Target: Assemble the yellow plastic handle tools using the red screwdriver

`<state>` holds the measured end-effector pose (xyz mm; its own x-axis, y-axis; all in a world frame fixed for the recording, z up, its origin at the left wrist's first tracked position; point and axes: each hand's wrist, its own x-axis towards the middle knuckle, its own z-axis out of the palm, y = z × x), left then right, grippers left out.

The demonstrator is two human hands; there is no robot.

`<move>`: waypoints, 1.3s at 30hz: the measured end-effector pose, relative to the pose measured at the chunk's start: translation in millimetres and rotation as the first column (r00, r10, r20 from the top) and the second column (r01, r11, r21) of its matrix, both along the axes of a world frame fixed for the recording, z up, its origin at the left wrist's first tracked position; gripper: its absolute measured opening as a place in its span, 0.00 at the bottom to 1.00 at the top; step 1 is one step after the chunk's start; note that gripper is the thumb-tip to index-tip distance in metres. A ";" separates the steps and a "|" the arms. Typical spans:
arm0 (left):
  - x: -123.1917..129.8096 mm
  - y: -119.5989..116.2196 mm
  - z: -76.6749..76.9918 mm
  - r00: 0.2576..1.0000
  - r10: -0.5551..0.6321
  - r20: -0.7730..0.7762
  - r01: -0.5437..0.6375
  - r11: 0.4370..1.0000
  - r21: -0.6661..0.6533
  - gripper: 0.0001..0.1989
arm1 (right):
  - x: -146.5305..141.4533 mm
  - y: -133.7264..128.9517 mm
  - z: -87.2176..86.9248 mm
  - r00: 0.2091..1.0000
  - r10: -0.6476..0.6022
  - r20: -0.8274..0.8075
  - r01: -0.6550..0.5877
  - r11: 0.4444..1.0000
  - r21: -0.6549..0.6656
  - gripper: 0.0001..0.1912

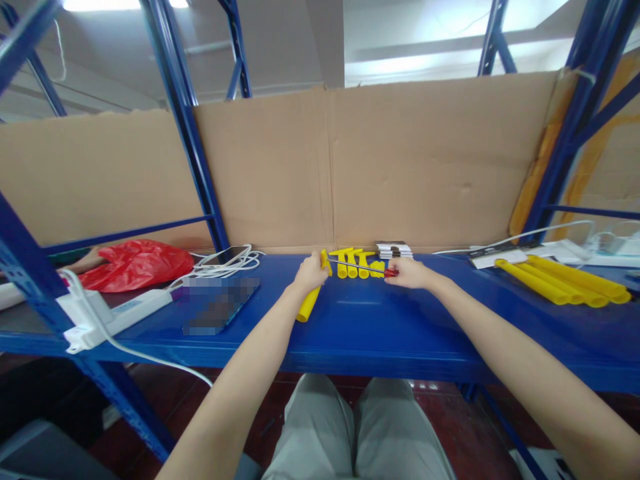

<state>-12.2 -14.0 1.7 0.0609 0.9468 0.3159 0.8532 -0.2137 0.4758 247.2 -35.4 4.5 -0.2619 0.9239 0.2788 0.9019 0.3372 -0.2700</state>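
My left hand point(313, 271) is wrapped round a yellow plastic tube point(309, 305) whose open end slants down toward the front of the blue shelf. A flat yellow piece shows at the tube's upper end, beside my fingers. In my right hand point(406, 273) is a screwdriver point(391, 273) with a red handle. Its thin metal shaft points left, and the tip comes up to the yellow piece by my left hand; whether they touch I cannot tell. Behind the shaft stand several short yellow plastic parts point(352, 263) in a row.
A stack of printed cards point(394, 250) lies at the back. Several long yellow tubes point(565, 283) rest on the right. To the left are a phone-like device point(223, 307), coiled white cables point(225, 263), a power strip point(120, 319) and a red plastic bag point(140, 265). Cardboard point(425, 160) walls the back.
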 end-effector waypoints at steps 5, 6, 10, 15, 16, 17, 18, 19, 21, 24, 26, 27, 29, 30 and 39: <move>-0.1 0.2 0.0 1.000 0.005 -0.001 -0.005 1.000 0.003 0.09 | -1.5 -3.4 5.0 0.997 0.076 0.012 -0.076 0.996 -0.037 0.05; -0.2 0.3 -0.2 1.000 0.001 -0.002 -0.001 1.000 0.005 0.09 | -1.7 -4.0 5.1 0.997 0.077 0.020 -0.076 0.996 -0.037 0.05; -0.5 0.5 -0.9 1.000 -0.013 -0.006 0.014 1.000 0.013 0.09 | -1.5 -3.7 1.4 1.000 0.000 0.000 0.000 1.000 -0.010 0.01; -0.5 -0.7 -0.2 1.000 -0.017 -0.012 0.018 1.000 0.013 0.09 | 0.0 1.4 -1.9 1.000 -0.006 0.019 0.005 0.999 0.045 0.03; -0.4 -1.0 0.0 1.000 -0.016 -0.012 0.016 1.000 0.011 0.09 | 0.3 2.0 -1.5 1.000 0.016 0.025 -0.017 0.998 0.052 0.02; -0.4 -1.3 0.2 1.000 -0.015 -0.011 0.015 1.000 0.010 0.09 | 0.5 2.1 -0.7 0.999 0.034 0.030 -0.035 0.998 0.047 0.02; -0.4 -1.5 0.2 1.000 -0.014 -0.010 0.014 1.000 0.012 0.09 | 0.6 1.8 0.1 0.998 0.042 0.038 -0.043 0.998 0.040 0.03; -0.4 -1.6 0.2 1.000 -0.014 -0.009 0.014 1.000 0.017 0.09 | 0.7 1.1 1.0 0.998 0.037 0.049 -0.038 0.999 0.037 0.03; -0.4 -1.5 -0.1 1.000 -0.017 -0.008 0.017 0.999 0.029 0.09 | 0.5 -0.8 1.9 0.997 0.002 0.071 -0.006 0.999 0.048 0.03; -0.2 -1.0 -0.3 1.000 -0.022 -0.008 0.023 0.999 0.028 0.08 | -0.3 -2.7 1.2 0.998 -0.033 0.052 0.033 0.999 0.012 0.03; -0.1 -0.7 -0.3 1.000 -0.016 -0.005 0.016 1.000 0.018 0.09 | -0.8 -2.3 -0.1 0.998 -0.040 0.038 0.040 0.999 -0.006 0.03; 0.0 -0.6 -0.2 1.000 -0.012 -0.002 0.012 1.000 0.015 0.09 | -1.0 -1.6 -0.5 0.999 -0.040 0.037 0.039 0.999 0.009 0.03; 0.0 -0.5 -0.1 1.000 -0.007 0.006 0.007 1.000 0.008 0.09 | -1.0 0.2 -0.9 0.999 -0.024 0.042 0.022 0.998 0.065 0.03; 0.0 -0.6 0.0 1.000 -0.009 0.011 0.009 1.000 0.004 0.09 | -0.8 1.0 -0.8 0.999 -0.009 0.045 0.005 0.997 0.082 0.02; 0.2 -1.5 1.1 1.000 -0.005 -0.002 0.005 1.000 0.005 0.09 | 3.7 2.2 1.1 0.989 -0.023 0.148 0.011 0.997 0.082 0.05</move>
